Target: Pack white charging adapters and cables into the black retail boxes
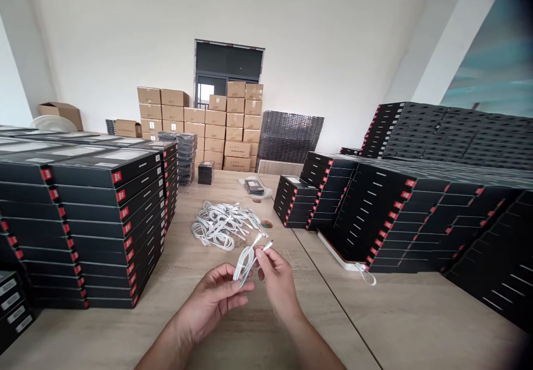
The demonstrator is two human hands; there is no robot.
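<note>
A coiled white cable [245, 261] is held up between my two hands, over the wooden table [250, 325]. My left hand [219, 295] pinches the lower end of the coil between thumb and fingers. With thumb and forefinger, my right hand [275, 275] grips the same cable near a plug end that sticks up past the fingertips. Just beyond my hands lies a tangled pile of white cables [222, 220], several of them with connector ends showing.
Tall stacks of black boxes with red tabs [137, 220] stand on the left, and more black boxes [375, 214] on the right. A white tray edge [339, 253] shows under the right stack. Behind are a small black box [253, 186] on plastic and cardboard cartons [214, 131].
</note>
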